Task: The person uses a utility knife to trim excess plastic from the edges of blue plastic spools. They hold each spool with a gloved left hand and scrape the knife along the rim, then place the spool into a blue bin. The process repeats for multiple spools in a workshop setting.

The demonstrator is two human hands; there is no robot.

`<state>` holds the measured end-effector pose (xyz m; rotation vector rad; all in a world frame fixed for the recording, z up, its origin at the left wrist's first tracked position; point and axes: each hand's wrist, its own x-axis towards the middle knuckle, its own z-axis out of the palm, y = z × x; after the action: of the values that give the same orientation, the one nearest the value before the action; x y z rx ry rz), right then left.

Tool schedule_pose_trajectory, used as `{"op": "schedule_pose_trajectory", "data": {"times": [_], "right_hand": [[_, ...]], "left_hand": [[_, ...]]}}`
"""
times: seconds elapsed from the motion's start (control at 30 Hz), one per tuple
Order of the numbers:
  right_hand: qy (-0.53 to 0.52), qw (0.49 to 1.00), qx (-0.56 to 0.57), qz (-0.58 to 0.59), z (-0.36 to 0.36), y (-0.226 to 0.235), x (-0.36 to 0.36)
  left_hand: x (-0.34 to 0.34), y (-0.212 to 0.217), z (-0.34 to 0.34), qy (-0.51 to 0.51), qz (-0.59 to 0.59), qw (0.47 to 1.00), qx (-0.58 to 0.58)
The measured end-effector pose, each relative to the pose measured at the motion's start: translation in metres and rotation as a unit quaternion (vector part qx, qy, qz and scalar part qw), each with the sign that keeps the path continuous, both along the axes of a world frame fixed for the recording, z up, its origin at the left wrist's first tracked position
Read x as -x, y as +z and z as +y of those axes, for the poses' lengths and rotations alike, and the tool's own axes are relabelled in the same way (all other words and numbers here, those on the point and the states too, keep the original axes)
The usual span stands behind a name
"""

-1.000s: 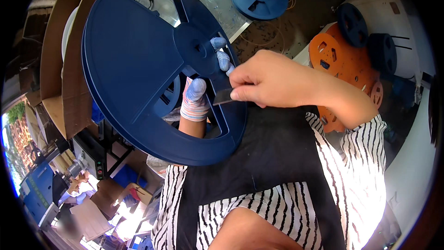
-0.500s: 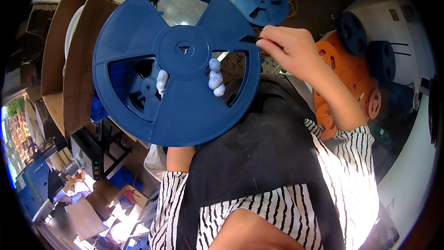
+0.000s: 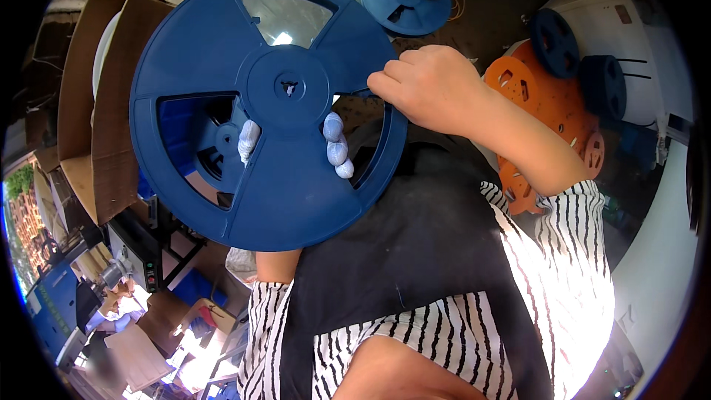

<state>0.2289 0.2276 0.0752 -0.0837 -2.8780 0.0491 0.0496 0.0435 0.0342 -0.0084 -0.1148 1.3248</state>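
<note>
A large blue plastic reel [image 3: 292,178] with wide cut-out windows and a round hub faces up in front of my chest. My left hand [image 3: 336,145] grips it from below; pale covered fingertips come up through two of the windows and close over the spoke between them. The palm is hidden under the reel. At the reel's right edge, my right hand [image 3: 429,89] is closed, its fingertips pressed together against the rim beside the right window. What is between those fingertips, if anything, is hidden.
Another blue reel [image 3: 406,0] lies beyond, near orange cable. An orange holed surface [image 3: 544,122] with more blue reels [image 3: 554,43] stands at right. A tall open cardboard box [image 3: 111,118] is on the left. Through the left window shows a further blue reel [image 3: 215,152].
My right hand has moved left and slightly down, closer onto the rim; a dark sliver seen at its fingertips earlier no longer shows. The held reel has shifted a little left and down.
</note>
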Motion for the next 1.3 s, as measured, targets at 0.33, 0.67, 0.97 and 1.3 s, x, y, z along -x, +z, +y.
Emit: {"op": "schedule_pose_trajectory", "data": {"times": [0.33,0.67,0.97,1.3], "right_hand": [[-0.016,0.995,-0.007,-0.103,-0.002,0.0,-0.017],[0.014,1.0,-0.011,-0.01,-0.001,0.009,0.0],[-0.189,0.847,0.496,0.027,0.009,0.04,0.004],[-0.14,0.59,0.782,-0.146,0.007,0.034,0.044]], "left_hand": [[0.001,-0.003,-0.005,-0.013,-0.018,1.0,0.022],[0.001,-0.003,-0.01,0.011,-0.001,1.0,0.029],[0.011,0.001,0.007,0.173,0.166,0.97,0.047],[0.078,-0.073,0.038,0.319,0.727,0.608,0.013]]}}
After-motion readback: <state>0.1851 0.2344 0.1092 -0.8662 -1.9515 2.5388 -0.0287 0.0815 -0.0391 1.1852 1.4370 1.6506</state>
